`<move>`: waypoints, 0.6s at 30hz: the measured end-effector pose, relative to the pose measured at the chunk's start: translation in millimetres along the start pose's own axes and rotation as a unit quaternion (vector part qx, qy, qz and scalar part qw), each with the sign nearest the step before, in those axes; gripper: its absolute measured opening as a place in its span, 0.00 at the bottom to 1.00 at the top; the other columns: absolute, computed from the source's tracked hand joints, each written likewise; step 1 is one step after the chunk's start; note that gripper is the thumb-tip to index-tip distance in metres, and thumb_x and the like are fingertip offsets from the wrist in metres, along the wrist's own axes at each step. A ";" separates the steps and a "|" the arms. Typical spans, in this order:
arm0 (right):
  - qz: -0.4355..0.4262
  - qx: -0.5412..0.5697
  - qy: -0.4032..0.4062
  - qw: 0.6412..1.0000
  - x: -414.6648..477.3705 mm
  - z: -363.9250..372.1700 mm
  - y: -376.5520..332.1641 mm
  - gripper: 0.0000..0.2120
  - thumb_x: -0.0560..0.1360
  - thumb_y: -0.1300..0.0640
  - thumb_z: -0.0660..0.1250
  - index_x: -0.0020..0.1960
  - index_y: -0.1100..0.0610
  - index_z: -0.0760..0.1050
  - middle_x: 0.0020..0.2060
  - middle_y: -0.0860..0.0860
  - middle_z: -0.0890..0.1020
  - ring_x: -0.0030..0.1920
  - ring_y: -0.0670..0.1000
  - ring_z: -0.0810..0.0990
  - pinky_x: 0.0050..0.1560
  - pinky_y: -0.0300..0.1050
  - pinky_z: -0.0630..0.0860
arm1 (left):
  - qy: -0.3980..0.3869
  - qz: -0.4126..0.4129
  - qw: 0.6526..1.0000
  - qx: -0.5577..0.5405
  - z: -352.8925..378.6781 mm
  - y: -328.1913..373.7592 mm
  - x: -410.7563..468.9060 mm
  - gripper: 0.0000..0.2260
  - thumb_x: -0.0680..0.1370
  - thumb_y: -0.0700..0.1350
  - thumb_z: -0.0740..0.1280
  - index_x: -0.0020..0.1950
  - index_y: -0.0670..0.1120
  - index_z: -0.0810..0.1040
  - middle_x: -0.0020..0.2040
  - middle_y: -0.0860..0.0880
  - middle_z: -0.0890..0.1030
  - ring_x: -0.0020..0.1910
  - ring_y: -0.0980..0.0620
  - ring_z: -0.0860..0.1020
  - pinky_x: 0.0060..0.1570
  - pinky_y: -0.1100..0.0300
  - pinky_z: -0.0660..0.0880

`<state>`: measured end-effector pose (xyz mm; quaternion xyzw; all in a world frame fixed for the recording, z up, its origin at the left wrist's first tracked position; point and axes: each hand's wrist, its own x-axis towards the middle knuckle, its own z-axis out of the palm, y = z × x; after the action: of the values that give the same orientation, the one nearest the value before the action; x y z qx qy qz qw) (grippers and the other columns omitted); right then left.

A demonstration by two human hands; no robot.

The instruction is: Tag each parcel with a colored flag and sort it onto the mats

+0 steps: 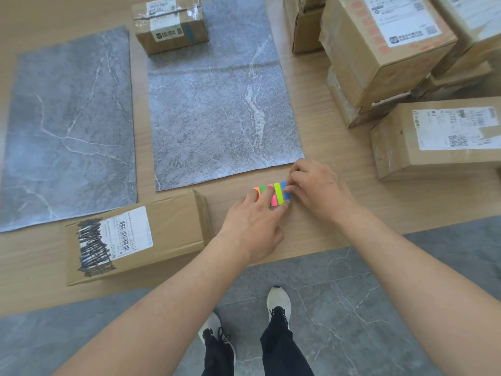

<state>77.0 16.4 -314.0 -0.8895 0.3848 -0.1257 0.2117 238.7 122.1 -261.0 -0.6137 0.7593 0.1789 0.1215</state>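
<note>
Flag pad [272,196] at five o'clock of the middle mat [217,104]: left hand [252,223] pins it with straight fingers, right hand [311,191] pinches the blue flag [285,196], likely light and flimsy, best peeled by its free end.

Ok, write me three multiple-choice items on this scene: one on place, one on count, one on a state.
1. The far parcel sits on: A a mat; B the floor; C another parcel.
2. Mats in view: A one; B two; C three.
3. The right hand: A lies flat; B pinches the blue flag; C grips a parcel.
Key: A, grey mat lies under it; B, two grey sheets lie side by side; B, its fingertips close on the blue strip.
</note>
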 end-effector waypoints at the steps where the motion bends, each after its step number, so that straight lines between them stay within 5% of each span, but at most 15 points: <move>1: 0.007 0.000 -0.002 1.000 0.4 -0.7 -0.7 0.06 0.72 0.57 0.77 0.42 0.58 0.83 0.43 0.53 0.80 0.42 0.61 0.80 0.42 0.53 0.77 | -0.002 -0.004 1.000 -0.002 1.1 0.3 -0.3 0.27 0.79 0.55 0.58 0.79 0.57 0.60 0.71 0.45 0.63 0.65 0.42 0.67 0.55 0.51 0.72; 6: 0.121 0.008 0.058 0.991 -2.4 0.1 -3.4 0.07 0.78 0.53 0.72 0.45 0.57 0.81 0.44 0.53 0.80 0.45 0.58 0.80 0.40 0.47 0.71 | 0.008 -0.008 1.000 -0.012 5.8 0.4 -1.9 0.28 0.79 0.55 0.58 0.80 0.58 0.58 0.75 0.45 0.60 0.69 0.43 0.63 0.60 0.50 0.71; 11: 0.230 0.085 0.128 0.961 -2.6 -3.0 -8.6 0.08 0.80 0.49 0.67 0.47 0.53 0.80 0.40 0.49 0.85 0.43 0.57 0.83 0.42 0.56 0.78 | 0.009 0.000 1.000 -0.011 7.7 -1.5 -2.3 0.28 0.80 0.55 0.57 0.80 0.59 0.57 0.75 0.45 0.59 0.70 0.43 0.62 0.62 0.50 0.70; 15: 0.265 0.299 0.173 0.900 -7.1 -14.3 -21.9 0.04 0.79 0.56 0.72 0.45 0.54 0.81 0.35 0.47 0.85 0.36 0.46 0.86 0.42 0.53 0.82 | 0.041 -0.032 0.990 -0.131 6.9 -0.9 0.8 0.24 0.79 0.54 0.60 0.76 0.56 0.68 0.68 0.46 0.69 0.63 0.45 0.70 0.60 0.49 0.74; 17: 0.267 0.398 0.196 0.856 -13.5 -19.1 -34.2 0.03 0.78 0.60 0.73 0.45 0.55 0.82 0.37 0.52 0.85 0.40 0.49 0.87 0.44 0.54 0.85 | 0.105 -0.134 0.926 -0.337 -2.1 3.7 1.3 0.17 0.80 0.50 0.64 0.68 0.52 0.78 0.59 0.50 0.78 0.54 0.51 0.77 0.55 0.53 0.76; 18: 0.263 0.431 0.202 0.839 -17.3 -20.4 -41.2 0.03 0.78 0.61 0.73 0.45 0.57 0.82 0.37 0.54 0.86 0.41 0.51 0.88 0.46 0.54 0.85 | 0.123 -0.196 0.860 -0.455 -9.6 5.3 1.2 0.13 0.80 0.48 0.66 0.63 0.49 0.82 0.55 0.51 0.81 0.49 0.54 0.79 0.54 0.55 0.78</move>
<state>83.4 48.7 -277.6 -0.5282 0.5455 -0.3957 0.5165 233.6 117.9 -252.1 -0.7540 0.4662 0.3999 -0.2330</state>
